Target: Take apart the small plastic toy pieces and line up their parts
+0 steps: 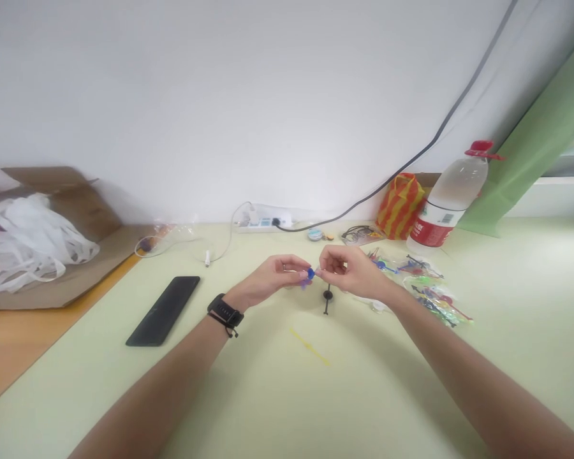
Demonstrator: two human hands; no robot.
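Observation:
Between finger and thumb my left hand [282,274] pinches a small blue plastic piece [310,273], with a paler purple-blue part hanging under it. My right hand [347,268] is closed in a pinch right beside that piece; what its fingertips hold is too small to make out. Below the right hand a black plastic stick with a round disc [328,295] is on the table. Nearer to me lies a thin yellow plastic stick [310,346]. Right of my right hand are clear bags of coloured plastic parts [435,296].
A black phone-like slab [163,311] lies at left. Behind are a power strip [265,220] with cables and a round tin [315,235]. A large bottle [447,204] and a striped bag [400,205] stand at right. A cardboard box [86,204] holds white plastic bags.

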